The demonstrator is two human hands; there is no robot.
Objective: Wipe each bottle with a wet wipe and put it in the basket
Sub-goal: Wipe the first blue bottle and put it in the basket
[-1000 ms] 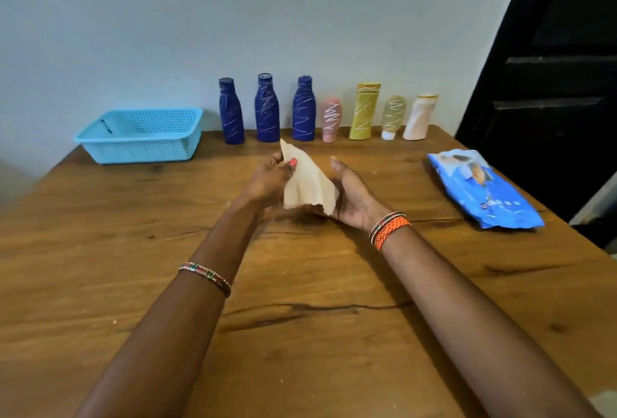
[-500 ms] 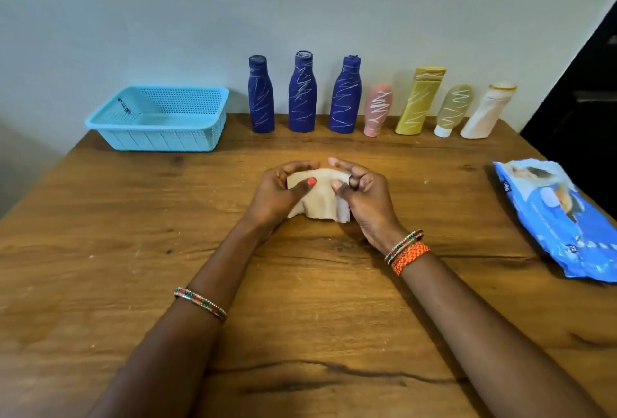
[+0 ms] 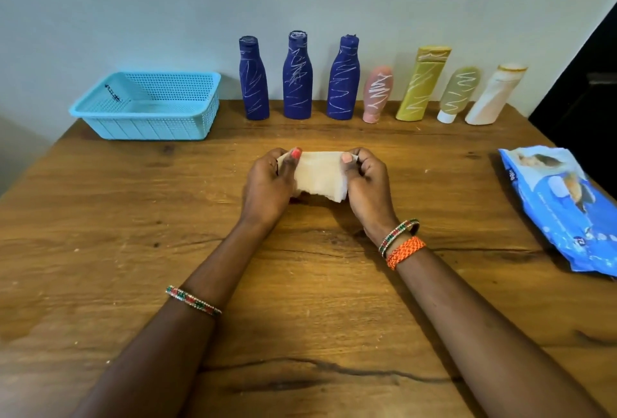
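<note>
Two bare forearms reach forward from the bottom edge over a brown wooden surface (image 3: 100,234). A thin beaded bangle (image 3: 193,299) circles the left forearm. The right wrist carries a similar beaded bangle and a woven orange band (image 3: 405,251).

In the middle of the surface, the left hand (image 3: 267,184) and the right hand (image 3: 367,184) hold a pale, folded wet wipe (image 3: 319,174) between them, just above the wood. Each grip is narrow: thumb and curled fingers pinch one top corner, so the wipe stretches flat between the hands with its lower edge hanging loose.

To the right, near the surface's edge and well apart from the hands, lies a blue wet-wipe packet (image 3: 567,210), flat and slightly crumpled.

Farther back, seven bottles stand in a row against a pale wall, all scribbled with white lines. From left to right: three dark blue bottles (image 3: 297,78), a small pink bottle (image 3: 377,95), a tall yellow-green tube (image 3: 422,83), a small olive bottle with a white cap (image 3: 459,93), and a cream bottle (image 3: 494,95). The wide lens makes those on the right appear to lean.

At far left, beside the row, sits a light blue perforated basket (image 3: 147,127). No bottle is inside it.
</note>
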